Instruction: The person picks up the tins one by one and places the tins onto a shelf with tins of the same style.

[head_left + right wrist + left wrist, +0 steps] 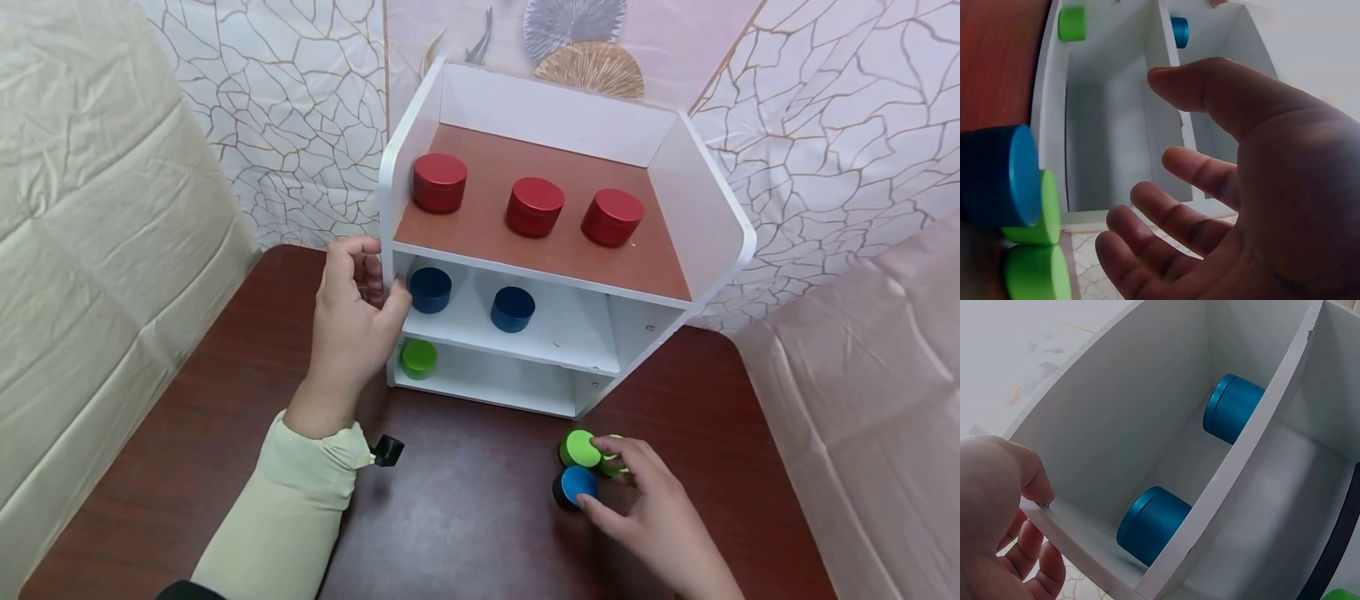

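At the left side panel of a small white shelf unit (701,200), my left hand (348,325) grips the front edge, thumb on the inner side and fingers outside. My right hand (663,512) hovers over a blue tin (577,485) and two green tins (581,448) grouped on the table. Its fingers are spread and loosely bent, with nothing held; the right wrist view shows a gap between them and the blue tin (997,178). Two blue tins (1155,525) stand on the middle shelf. On the bottom shelf, a green tin (418,359) sits at the left end.
Three red tins (535,207) stand on the brown top board (480,154) of the unit. The dark wooden table (450,492) runs under everything. Draped cloth (870,367) borders it on both sides, and a patterned backdrop (300,108) hangs behind.
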The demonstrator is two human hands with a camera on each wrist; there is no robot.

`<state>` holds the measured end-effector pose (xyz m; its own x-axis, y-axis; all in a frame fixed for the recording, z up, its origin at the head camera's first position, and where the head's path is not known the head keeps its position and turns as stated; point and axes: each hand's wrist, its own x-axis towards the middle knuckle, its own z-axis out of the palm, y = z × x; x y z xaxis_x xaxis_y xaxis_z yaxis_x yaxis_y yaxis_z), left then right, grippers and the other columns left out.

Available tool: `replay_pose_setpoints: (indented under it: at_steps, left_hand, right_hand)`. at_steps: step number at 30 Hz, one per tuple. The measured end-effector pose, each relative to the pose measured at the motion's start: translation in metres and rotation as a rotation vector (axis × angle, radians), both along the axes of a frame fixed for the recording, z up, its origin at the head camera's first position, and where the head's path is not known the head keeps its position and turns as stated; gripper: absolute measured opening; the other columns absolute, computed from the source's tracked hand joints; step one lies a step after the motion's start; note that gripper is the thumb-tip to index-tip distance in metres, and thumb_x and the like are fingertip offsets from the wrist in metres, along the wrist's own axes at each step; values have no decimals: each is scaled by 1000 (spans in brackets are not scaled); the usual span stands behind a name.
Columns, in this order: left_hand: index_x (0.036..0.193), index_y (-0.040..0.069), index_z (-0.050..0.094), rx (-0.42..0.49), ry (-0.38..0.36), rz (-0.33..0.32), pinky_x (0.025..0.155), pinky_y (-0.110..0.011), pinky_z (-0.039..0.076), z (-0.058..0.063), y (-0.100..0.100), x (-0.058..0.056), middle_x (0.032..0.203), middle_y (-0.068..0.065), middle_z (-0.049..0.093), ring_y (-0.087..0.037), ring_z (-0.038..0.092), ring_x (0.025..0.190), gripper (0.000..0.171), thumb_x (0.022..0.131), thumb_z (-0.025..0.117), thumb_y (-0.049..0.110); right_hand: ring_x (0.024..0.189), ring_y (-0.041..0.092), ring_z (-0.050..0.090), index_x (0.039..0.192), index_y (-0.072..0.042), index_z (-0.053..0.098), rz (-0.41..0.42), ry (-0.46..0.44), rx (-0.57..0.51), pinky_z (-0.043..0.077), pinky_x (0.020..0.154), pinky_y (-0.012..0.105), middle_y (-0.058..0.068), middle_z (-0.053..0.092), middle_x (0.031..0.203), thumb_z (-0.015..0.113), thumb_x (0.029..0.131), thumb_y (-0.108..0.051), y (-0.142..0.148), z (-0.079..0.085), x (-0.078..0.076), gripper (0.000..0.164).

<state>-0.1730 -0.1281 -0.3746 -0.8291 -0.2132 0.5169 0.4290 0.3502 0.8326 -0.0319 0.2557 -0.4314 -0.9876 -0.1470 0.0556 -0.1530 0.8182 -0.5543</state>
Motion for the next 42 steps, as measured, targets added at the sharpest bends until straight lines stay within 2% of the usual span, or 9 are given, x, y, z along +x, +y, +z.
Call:
replay_pose_setpoints:
  at_steps: [6, 12, 17, 23, 33, 42]
  left_hand:
    - [143, 11, 51, 3, -2, 1, 79, -26, 51, 0, 0, 1, 114, -12, 55, -18, 56, 97, 45, 102, 70, 9]
    - [143, 11, 51, -4, -6, 5, 79, -26, 51, 1, 0, 1, 114, -12, 56, -18, 56, 97, 45, 102, 70, 10]
    - [143, 11, 51, -4, -2, 3, 79, -26, 51, 1, 0, 1, 114, -12, 56, -18, 57, 97, 45, 102, 70, 10]
    - [143, 11, 51, 3, 1, 3, 79, -25, 51, 0, 0, 0, 114, -12, 56, -18, 57, 97, 45, 102, 70, 9]
    - [143, 11, 51, 3, -9, 5, 80, -25, 52, -1, 0, 0, 114, -12, 57, -18, 58, 97, 45, 102, 70, 9]
    - [143, 11, 50, 0, -4, 0, 79, -25, 52, -2, -1, -1, 113, -12, 57, -18, 58, 96, 45, 102, 69, 9]
  right_hand:
    - [116, 19, 73, 148, -22, 65, -5, -53, 1, 66, 94, 35, 0, 66, 142, 99, 87, -32, 3, -7, 3, 70]
    - [114, 19, 73, 147, -21, 67, -14, -31, 18, 66, 92, 34, 0, 68, 139, 100, 86, -31, 6, -12, 6, 70]
    - [112, 16, 73, 148, -24, 66, -12, -63, 36, 64, 92, 35, -2, 68, 138, 99, 87, -32, 8, -17, 8, 71]
    - [110, 16, 75, 149, -23, 66, 2, -59, 33, 65, 92, 36, -2, 68, 138, 100, 85, -30, 10, -23, 9, 72]
    - [111, 14, 73, 149, -23, 66, -39, -142, 38, 64, 91, 31, -1, 67, 139, 101, 84, -29, 8, -29, 9, 73]
    - [106, 12, 69, 149, -23, 66, -55, -148, 56, 63, 87, 28, -1, 67, 138, 102, 84, -30, 7, -37, 6, 75]
